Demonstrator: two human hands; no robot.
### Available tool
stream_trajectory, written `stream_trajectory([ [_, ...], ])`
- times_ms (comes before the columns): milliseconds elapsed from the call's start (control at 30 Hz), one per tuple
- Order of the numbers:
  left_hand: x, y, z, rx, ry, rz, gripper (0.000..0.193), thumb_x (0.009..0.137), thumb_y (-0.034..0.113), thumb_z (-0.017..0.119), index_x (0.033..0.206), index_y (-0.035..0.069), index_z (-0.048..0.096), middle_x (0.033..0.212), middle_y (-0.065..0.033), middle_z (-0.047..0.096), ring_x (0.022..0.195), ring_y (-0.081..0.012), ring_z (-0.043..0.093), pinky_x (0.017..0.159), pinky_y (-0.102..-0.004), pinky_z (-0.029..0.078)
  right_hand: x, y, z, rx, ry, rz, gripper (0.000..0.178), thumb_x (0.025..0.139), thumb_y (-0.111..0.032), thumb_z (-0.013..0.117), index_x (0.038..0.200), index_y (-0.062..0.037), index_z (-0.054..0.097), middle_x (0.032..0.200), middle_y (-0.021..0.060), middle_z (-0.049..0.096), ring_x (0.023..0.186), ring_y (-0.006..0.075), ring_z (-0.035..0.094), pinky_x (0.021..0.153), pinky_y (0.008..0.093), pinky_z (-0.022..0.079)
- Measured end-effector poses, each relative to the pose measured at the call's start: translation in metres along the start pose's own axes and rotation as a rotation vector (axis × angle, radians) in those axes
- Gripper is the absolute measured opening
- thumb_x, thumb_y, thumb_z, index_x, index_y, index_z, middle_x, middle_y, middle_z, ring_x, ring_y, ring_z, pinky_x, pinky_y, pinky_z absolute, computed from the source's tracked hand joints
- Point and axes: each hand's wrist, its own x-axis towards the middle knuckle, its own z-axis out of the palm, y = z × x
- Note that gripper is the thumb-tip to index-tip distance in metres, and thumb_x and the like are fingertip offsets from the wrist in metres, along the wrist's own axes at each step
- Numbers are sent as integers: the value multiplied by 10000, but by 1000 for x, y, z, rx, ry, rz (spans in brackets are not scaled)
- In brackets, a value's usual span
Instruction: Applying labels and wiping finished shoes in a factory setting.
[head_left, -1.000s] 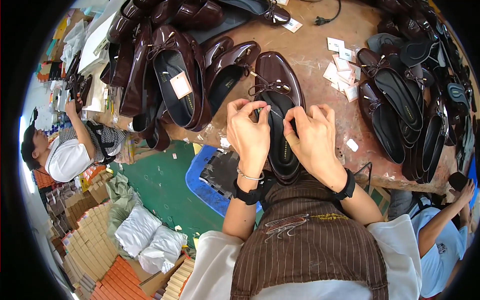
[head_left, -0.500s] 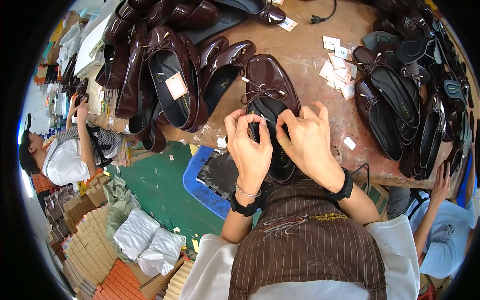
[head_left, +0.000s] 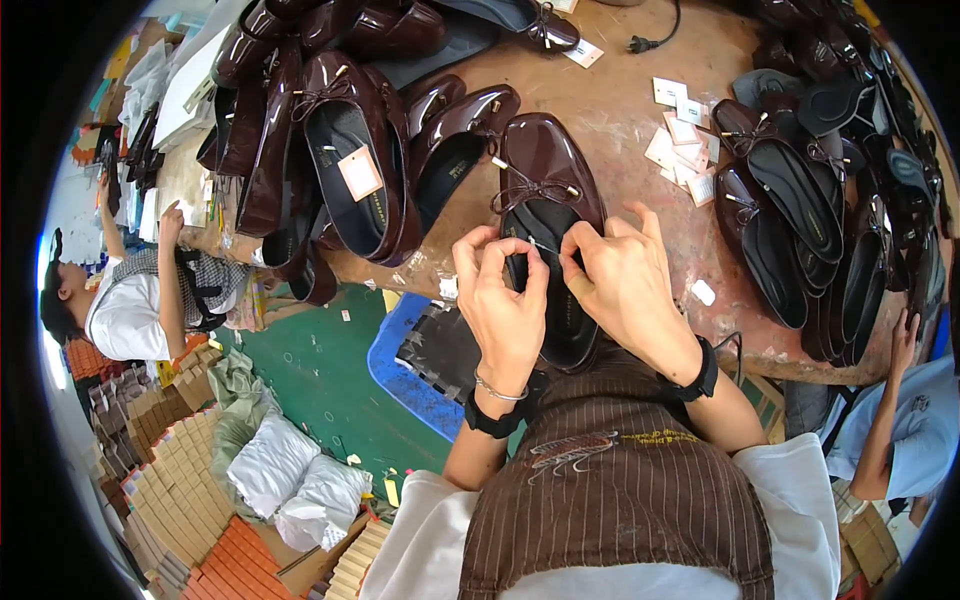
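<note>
A glossy dark brown flat shoe point(head_left: 545, 152) with a thin bow lies in front of me, toe pointing away, heel against my apron. My left hand point(head_left: 492, 300) is over the left side of its opening, thumb and index finger pinched together. Opposite it, my right hand point(head_left: 628, 278) pinches too, its other fingers raised. Between the fingertips a thin pale strand point(head_left: 532, 242) shows, with a small white end; its exact kind is too small to tell. Just left lie more brown shoes, one carrying a paper tag point(head_left: 360, 173) on its insole.
Loose tags point(head_left: 682, 145) are scattered on the worn table point(head_left: 600, 75) to the right. Beyond them another pile of brown shoes point(head_left: 765, 245) runs along the edge. A plug point(head_left: 640, 44) lies far back. A blue crate point(head_left: 385, 350) stands below; co-workers are at both sides.
My hands stay pinched over the shoe, the fingertips slightly shifted. The left co-worker's hands have moved apart, one reaching farther out. The co-worker at right has shifted position.
</note>
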Motion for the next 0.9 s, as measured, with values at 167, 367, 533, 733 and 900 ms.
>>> stream_trajectory([
  [167, -1, 1, 1, -7, 2, -28, 145, 806, 51, 766, 928, 29, 689, 1165, -170, 590, 993, -368, 653, 855, -429, 524, 0, -2, -5, 40, -21, 34, 78, 824, -91, 708, 823, -43, 647, 612, 156, 637, 716, 308, 653, 1064, 497, 402],
  [367, 0, 2, 0, 48, 36, 38, 145, 810, 77, 766, 931, 43, 694, 1149, -148, 615, 990, -362, 656, 843, -429, 530, 4, -4, -3, -35, -47, 8, 68, 829, -87, 706, 810, -46, 655, 609, 153, 640, 720, 308, 657, 1069, 494, 401],
  [533, -1, 3, -2, 96, 42, 90, 148, 817, 91, 771, 940, 52, 699, 1153, -145, 612, 979, -356, 658, 827, -429, 524, 6, -7, 7, 23, 22, 47, 59, 826, -105, 729, 833, -72, 681, 627, 126, 638, 701, 299, 644, 1045, 493, 410],
  [733, 0, 7, -9, 208, 116, 186, 239, 861, 104, 734, 1098, 123, 709, 1215, -126, 604, 912, -296, 638, 794, -414, 511, 3, -10, 15, 67, 100, 85, 56, 826, -112, 747, 845, -110, 695, 666, 89, 640, 705, 280, 626, 1026, 488, 412],
  [900, 7, 17, -19, 378, 11, 196, 279, 858, 114, 721, 1131, 165, 721, 1277, -111, 589, 921, -269, 622, 789, -409, 517, 4, -9, 13, 85, 118, 85, 52, 833, -106, 747, 836, -112, 696, 632, 73, 609, 691, 276, 605, 1013, 488, 417],
])
